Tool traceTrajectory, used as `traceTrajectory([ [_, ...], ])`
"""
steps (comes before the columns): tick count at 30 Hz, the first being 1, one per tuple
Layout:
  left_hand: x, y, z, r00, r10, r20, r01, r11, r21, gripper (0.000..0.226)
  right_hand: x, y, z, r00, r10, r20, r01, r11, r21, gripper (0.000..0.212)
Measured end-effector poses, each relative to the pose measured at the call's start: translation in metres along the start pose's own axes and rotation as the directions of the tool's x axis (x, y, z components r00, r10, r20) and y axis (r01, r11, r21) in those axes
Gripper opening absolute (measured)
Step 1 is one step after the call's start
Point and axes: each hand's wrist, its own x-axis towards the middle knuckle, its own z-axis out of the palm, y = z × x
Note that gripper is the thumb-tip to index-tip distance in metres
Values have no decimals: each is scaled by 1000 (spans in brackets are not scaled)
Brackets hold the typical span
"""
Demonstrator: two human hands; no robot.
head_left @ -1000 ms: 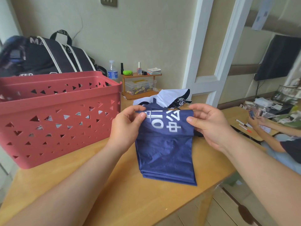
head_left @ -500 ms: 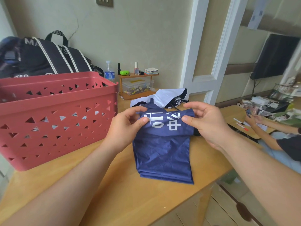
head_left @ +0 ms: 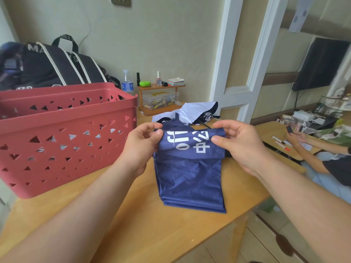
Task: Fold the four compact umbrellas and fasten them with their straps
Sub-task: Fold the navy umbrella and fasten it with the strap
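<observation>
Head view: mid-fold on the navy umbrella [head_left: 188, 168], judging by the flattened canopy panels; next likely rolling them tight and finding the strap, not visible here. Left hand [head_left: 141, 147] and right hand [head_left: 240, 144] each pinching the printed top edge, cloth hanging onto the wooden table [head_left: 133, 224]. Second, white-and-navy umbrella [head_left: 191, 112] lying unfolded just beyond, red basket [head_left: 62, 137] at left.

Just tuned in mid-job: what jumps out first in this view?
Centre frame, the left hand and right hand pinch the top corners of the navy umbrella with white lettering, draped over the wooden table. A big red basket fills the left.
</observation>
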Motion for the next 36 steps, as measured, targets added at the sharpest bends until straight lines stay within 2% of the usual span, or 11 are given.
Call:
traceTrajectory([
  [6,-3,4,2,994,105,-44,-101,991,83,16,0,2,2,1000,-6,-22,6,1000,-6,36],
  [8,-5,8,1,991,131,-14,-129,988,90,13,0,1,1,1000,-11,-24,11,1000,-17,38],
  [10,-8,10,-2,986,147,81,-155,983,100,27,0,0,-1,1000,-15,-27,14,999,-40,42],
  [13,-5,5,-8,966,202,165,-239,938,250,51,0,-1,-4,998,-44,-54,30,970,-241,50],
  [16,-1,1,-11,955,267,131,-297,850,434,47,0,-2,-8,990,-120,-74,61,839,-541,45],
  [18,1,0,-13,953,280,116,-300,818,491,38,-1,-4,-9,980,-184,-80,100,792,-602,33],
  [22,3,1,-17,952,273,137,-305,815,493,25,-1,-3,-9,937,-323,-136,192,797,-573,16],
  [27,-2,6,-16,932,340,125,-356,794,493,18,-2,1,-10,906,-405,-126,290,809,-511,22],
  [30,-4,5,-18,939,297,176,-345,815,466,11,-5,2,-10,911,-400,-102,311,827,-468,28],
  [34,-4,-7,-19,911,270,311,-408,693,594,95,-7,5,-9,948,-307,-84,258,895,-362,22],
  [36,-3,-23,-16,924,268,274,-382,595,707,108,-7,6,-8,952,-299,-68,258,899,-355,22],
])
